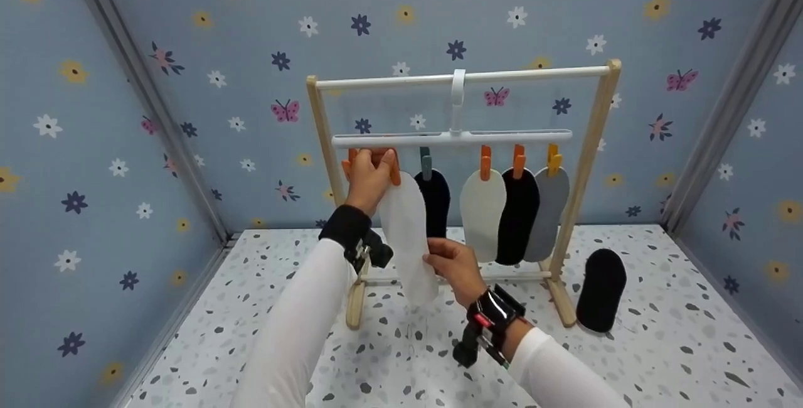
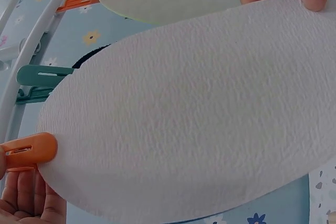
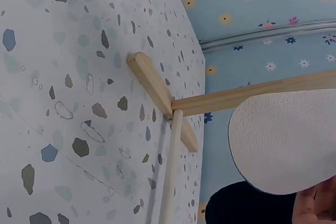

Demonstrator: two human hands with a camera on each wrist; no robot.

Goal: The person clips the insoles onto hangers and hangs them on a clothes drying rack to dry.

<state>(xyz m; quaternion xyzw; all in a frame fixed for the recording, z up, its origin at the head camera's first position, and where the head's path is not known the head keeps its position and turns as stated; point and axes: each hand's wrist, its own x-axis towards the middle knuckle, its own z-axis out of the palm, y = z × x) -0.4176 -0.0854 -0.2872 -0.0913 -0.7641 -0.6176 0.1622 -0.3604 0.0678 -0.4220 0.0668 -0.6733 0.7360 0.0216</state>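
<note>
A white insole (image 1: pixel 408 238) hangs lengthwise below the white hanger (image 1: pixel 401 140), an orange clothespin (image 2: pixel 31 149) gripping its top end. My left hand (image 1: pixel 369 179) pinches that clothespin, thumb in front and fingers behind. Lower down, my right hand (image 1: pixel 455 267) holds the insole's right edge between thumb and fingers. The right wrist view catches the insole's rounded lower end (image 3: pixel 278 140). Partly covered behind it hangs a black insole (image 1: pixel 437 201) from a green clothespin (image 1: pixel 426 164).
The hanger hooks onto a wooden rack (image 1: pixel 590 163). To its right hang a pale insole (image 1: pixel 483 213), a black one (image 1: pixel 518 220) and a grey one (image 1: pixel 548 213), each clipped. Another black insole (image 1: pixel 601 292) lies on the speckled table (image 1: pixel 677 345). Flowered walls (image 1: pixel 401 31) surround it.
</note>
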